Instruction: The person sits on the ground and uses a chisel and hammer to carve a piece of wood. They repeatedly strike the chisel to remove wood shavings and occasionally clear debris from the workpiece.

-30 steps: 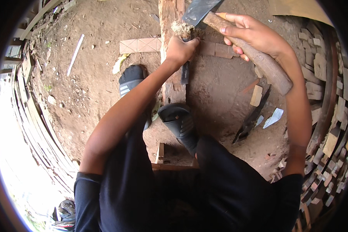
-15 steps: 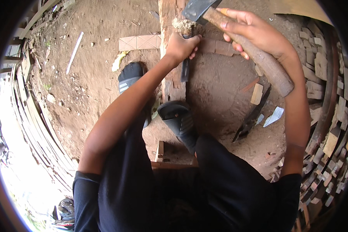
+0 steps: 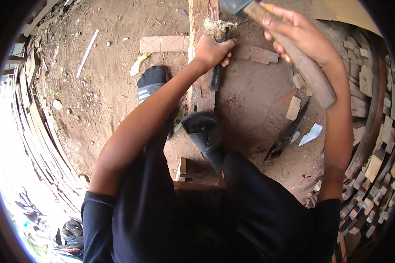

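My left hand point(image 3: 211, 51) is closed around a chisel, whose dark flat blade point(image 3: 214, 79) points toward me. Pale, frayed fibres crown the chisel's handle point(image 3: 219, 27) beyond my fist. Beneath it a rough wooden beam point(image 3: 201, 98) runs away from me over the ground; whether the cutting edge touches the wood I cannot tell. In my right hand point(image 3: 300, 37) is a hammer with a thick wooden handle point(image 3: 309, 72). Its dark metal head point(image 3: 235, 6) is above and apart from the chisel's frayed end, partly cut off by the upper rim.
My sandalled feet flank the beam's near end, the right sandal point(image 3: 202, 127) close against it. A strip of patterned tiles point(image 3: 164, 43) crosses under the beam. Offcuts, including a small wood block point(image 3: 293, 108), lie at right, before stacked wood pieces point(image 3: 366, 79). Long slats point(image 3: 44, 131) line the left.
The hammer head has lifted slightly away from the chisel's frayed end. The whole view has shifted a little; my left hand keeps its hold on the chisel.
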A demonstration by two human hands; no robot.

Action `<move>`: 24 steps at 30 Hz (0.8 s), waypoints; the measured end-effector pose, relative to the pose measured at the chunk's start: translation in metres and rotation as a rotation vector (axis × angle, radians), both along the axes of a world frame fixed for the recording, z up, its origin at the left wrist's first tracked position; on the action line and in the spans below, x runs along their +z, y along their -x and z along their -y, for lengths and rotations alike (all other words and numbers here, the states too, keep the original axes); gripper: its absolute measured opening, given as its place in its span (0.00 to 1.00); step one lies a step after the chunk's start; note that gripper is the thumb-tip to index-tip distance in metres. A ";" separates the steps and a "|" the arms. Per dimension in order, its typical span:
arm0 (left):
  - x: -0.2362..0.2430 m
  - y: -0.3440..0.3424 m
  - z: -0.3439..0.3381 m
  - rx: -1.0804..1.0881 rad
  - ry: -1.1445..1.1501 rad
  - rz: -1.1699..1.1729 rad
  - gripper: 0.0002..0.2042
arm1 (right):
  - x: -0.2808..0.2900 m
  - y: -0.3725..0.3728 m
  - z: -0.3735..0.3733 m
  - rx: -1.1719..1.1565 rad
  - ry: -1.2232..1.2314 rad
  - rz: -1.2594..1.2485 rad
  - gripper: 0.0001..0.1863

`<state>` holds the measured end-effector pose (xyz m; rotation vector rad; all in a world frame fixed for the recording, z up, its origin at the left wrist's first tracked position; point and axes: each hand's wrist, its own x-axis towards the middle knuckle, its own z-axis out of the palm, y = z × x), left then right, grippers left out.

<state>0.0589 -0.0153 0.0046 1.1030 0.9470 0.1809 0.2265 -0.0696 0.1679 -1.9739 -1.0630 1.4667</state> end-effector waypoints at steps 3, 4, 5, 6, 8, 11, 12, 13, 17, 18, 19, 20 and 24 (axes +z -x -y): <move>0.002 -0.001 0.000 -0.020 0.003 -0.009 0.18 | 0.003 0.020 -0.010 -0.175 -0.090 -0.037 0.29; 0.003 0.000 0.002 -0.017 0.017 -0.003 0.18 | -0.013 0.023 -0.003 -0.095 -0.201 0.159 0.33; 0.004 0.003 0.000 -0.009 0.025 0.001 0.18 | -0.009 0.019 -0.005 0.000 -0.092 0.099 0.33; 0.005 0.004 -0.002 -0.021 0.026 -0.012 0.17 | -0.003 0.011 -0.005 0.096 0.018 0.039 0.33; 0.009 0.006 -0.002 -0.030 0.019 -0.018 0.17 | 0.000 0.008 -0.006 0.193 0.121 0.034 0.33; 0.007 0.001 -0.001 -0.040 0.000 0.023 0.17 | -0.003 0.006 -0.001 0.071 0.088 -0.017 0.34; 0.005 0.001 -0.001 -0.044 -0.009 0.043 0.17 | -0.004 0.007 0.000 0.027 0.034 -0.026 0.34; 0.003 0.002 -0.001 -0.048 -0.002 0.022 0.17 | -0.004 0.008 0.000 -0.018 -0.020 -0.034 0.34; 0.003 0.005 -0.002 -0.052 0.022 0.015 0.16 | -0.017 0.021 0.007 -0.038 -0.193 0.099 0.35; 0.002 0.005 -0.002 -0.042 0.029 0.040 0.16 | -0.008 0.022 0.011 -0.015 -0.033 0.059 0.36; 0.002 0.006 -0.003 -0.031 0.035 0.065 0.16 | -0.003 0.017 0.008 0.029 -0.001 0.026 0.35; 0.004 0.007 -0.001 -0.033 -0.002 0.008 0.16 | 0.000 0.012 0.009 0.068 0.040 -0.006 0.35; 0.007 0.005 -0.002 -0.096 -0.039 0.012 0.17 | 0.002 0.010 0.015 -0.041 0.007 0.052 0.34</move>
